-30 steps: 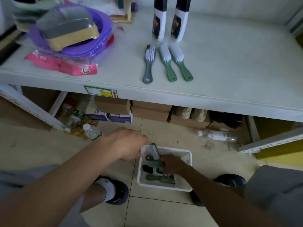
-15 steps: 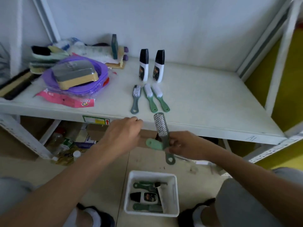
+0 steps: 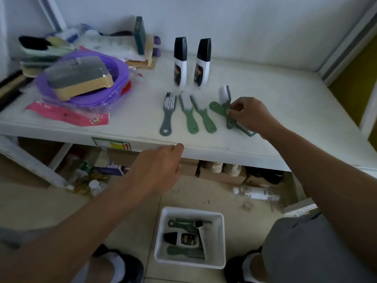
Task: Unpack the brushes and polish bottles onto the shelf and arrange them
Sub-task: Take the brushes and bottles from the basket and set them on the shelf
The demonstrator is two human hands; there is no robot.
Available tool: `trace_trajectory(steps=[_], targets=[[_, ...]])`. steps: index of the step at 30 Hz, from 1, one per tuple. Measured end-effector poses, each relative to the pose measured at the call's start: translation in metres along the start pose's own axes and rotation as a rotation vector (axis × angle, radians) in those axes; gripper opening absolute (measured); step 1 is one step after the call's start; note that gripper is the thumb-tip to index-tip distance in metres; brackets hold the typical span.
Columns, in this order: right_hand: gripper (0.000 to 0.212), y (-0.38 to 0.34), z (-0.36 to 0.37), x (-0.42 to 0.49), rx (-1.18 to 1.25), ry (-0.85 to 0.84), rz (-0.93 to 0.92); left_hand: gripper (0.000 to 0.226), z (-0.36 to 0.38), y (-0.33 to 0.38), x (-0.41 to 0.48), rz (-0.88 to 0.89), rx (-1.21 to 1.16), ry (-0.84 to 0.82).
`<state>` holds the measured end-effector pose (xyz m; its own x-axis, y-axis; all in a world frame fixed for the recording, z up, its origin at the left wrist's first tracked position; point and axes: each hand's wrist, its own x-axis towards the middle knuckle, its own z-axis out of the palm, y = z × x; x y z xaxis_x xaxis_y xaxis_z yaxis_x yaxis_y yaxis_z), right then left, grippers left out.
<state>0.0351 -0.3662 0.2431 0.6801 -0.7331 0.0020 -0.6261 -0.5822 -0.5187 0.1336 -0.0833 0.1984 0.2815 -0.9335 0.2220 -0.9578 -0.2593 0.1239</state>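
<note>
Right grip (image 3: 247,115) is pinching two crossed brushes (image 3: 219,108) on the shelf (image 3: 295,119), 3 o'clock of the laid row (image 3: 188,115). Left grip (image 3: 161,168) is hovering slack, empty. Brushes likely light, stiff plastic; best held mid-handle.

Shelf (image 3: 275,103) with brushes (image 3: 191,121), polish bottles (image 3: 180,68)

We can read no words or numbers anywhere. One sign shows: a red arrow (image 3: 126,146) pointing up on the sticker (image 3: 111,144) on the front edge of the shelf (image 3: 285,111). The labels of the bottles (image 3: 180,64) standing on the shelf are too blurred to read.
</note>
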Motion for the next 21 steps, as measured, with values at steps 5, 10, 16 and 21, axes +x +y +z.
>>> trace_trajectory(steps=[5,10,16,21], targets=[[0.039,-0.005,0.008,-0.007,-0.131,0.061,-0.079,0.034,-0.001,0.006,-0.001,0.029,0.019,-0.020],[0.027,-0.019,0.014,-0.059,-0.150,0.265,-0.380,0.041,-0.006,0.006,-0.014,0.031,0.035,-0.077],[0.014,-0.044,0.063,-0.166,-0.319,-0.099,-0.511,0.040,-0.004,-0.005,-0.035,0.007,0.075,-0.193],[0.022,0.017,0.154,-0.196,-0.663,-0.551,-0.448,0.038,-0.005,-0.020,-0.045,-0.034,0.162,-0.329]])
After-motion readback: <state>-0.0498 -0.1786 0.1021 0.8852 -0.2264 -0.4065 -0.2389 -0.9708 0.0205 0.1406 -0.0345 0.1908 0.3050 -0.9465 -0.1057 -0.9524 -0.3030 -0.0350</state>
